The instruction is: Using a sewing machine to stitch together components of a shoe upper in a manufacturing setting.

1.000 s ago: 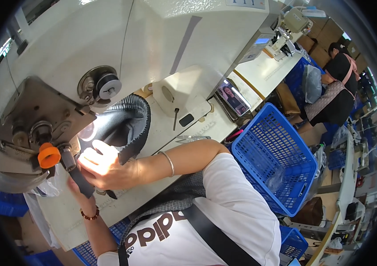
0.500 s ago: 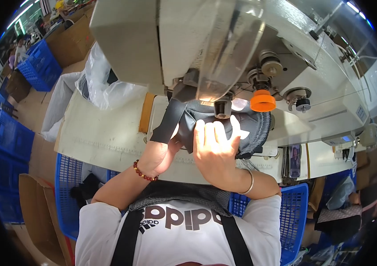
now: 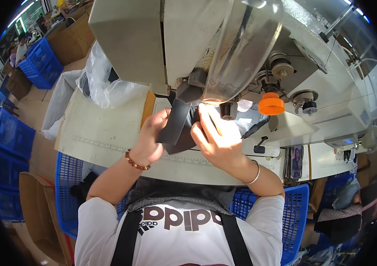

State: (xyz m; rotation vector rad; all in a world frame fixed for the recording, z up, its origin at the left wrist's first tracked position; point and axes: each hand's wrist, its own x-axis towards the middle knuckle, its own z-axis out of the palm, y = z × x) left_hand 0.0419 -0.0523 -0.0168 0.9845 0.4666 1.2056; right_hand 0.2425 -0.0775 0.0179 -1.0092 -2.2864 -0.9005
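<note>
A piece of black fabric [image 3: 180, 147] with a flat strip [image 3: 174, 125] along it lies under the head of a sewing machine [image 3: 126, 48]. My left hand [image 3: 150, 138] grips the fabric's left side beside the strip, its fingers partly hidden behind the cloth. Close to the needle area, the closed fingers of my right hand [image 3: 218, 136] hold the fabric, index fingertip foremost. More of the dark cloth [image 3: 253, 122] shows beyond that hand, to the right. The needle itself is hidden behind the clear plastic guard [image 3: 244, 53].
An orange knob [image 3: 271, 103] and metal tension discs [image 3: 281, 66] sit on the machine at right. Clear plastic bags [image 3: 104, 84] lie at the table's left. Blue baskets [image 3: 66, 195] stand under the front edge. A phone [image 3: 296, 162] rests on the right side, near a cardboard box [image 3: 42, 217] opposite.
My left hand has moved up and left along the strip. My right hand has turned, its fingertips now nearer the needle area, and the bunched cloth at right has shifted away from me.
</note>
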